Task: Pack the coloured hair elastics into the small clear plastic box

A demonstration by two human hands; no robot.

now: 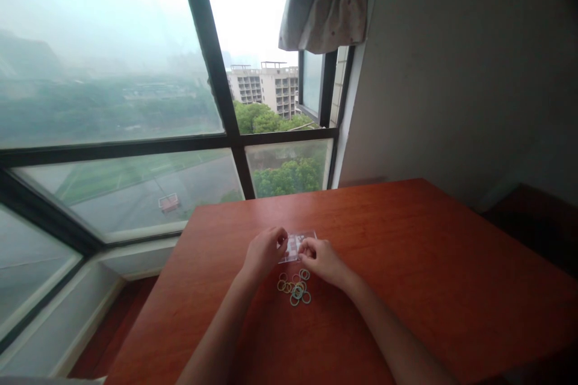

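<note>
A clear plastic box [293,246] lies on the reddish-brown wooden table, partly covered by both hands. My left hand [266,248] is at the box's left side, fingers curled and closed toward the thumb; what they hold, if anything, is too small to make out. Over the right part of the box, my right hand [320,257] has its fingertips drawn together in a pinch, and their contents are hidden. Just nearer to me than the box, several small ring-shaped bands [297,290], pale green, yellowish and pinkish, lie in a loose, overlapping cluster between my forearms.
The wooden table [383,234] stretches far to the right and ends at a back edge by the windows. Dark window frames [235,139] rise behind it, with a bunched curtain [325,6] hanging above. A grey wall [451,72] stands at the right.
</note>
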